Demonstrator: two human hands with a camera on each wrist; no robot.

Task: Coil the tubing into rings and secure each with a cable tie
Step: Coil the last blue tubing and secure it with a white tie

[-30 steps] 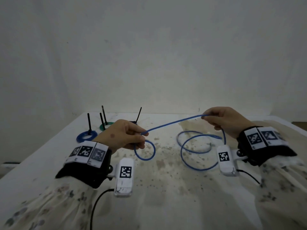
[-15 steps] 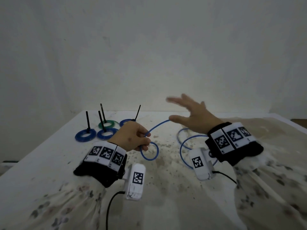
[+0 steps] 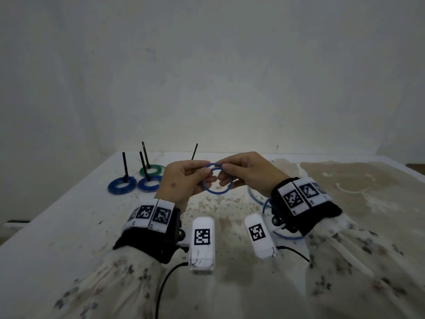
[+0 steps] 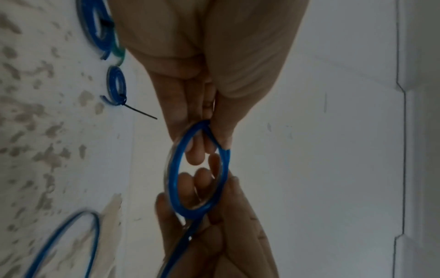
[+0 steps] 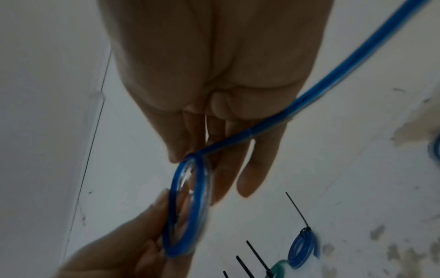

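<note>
A small ring of blue tubing (image 3: 216,191), about two turns, hangs in the air between my hands above the table. My left hand (image 3: 204,174) pinches its left side between thumb and fingers. My right hand (image 3: 226,172) pinches the right side, with fingertips reaching through the ring (image 4: 197,169). In the right wrist view the tube leaves the ring (image 5: 188,206) and runs across my right fingers as a trailing length (image 5: 333,75). The loose remainder of the tubing (image 3: 264,203) lies in wide loops on the table under my right wrist.
Tied coils lie at the back left of the stained white table (image 3: 69,226): two blue coils (image 3: 122,185) (image 3: 149,183) and a green one (image 3: 153,170), each with a black cable tie tail (image 3: 124,165) sticking up. Another tail (image 3: 195,151) rises behind my left hand. A wall stands close behind.
My right hand let go of the stretched tubing, swung open toward the left hand, and now pinches the ring. The single loop has gained a turn and both hands have come together.
</note>
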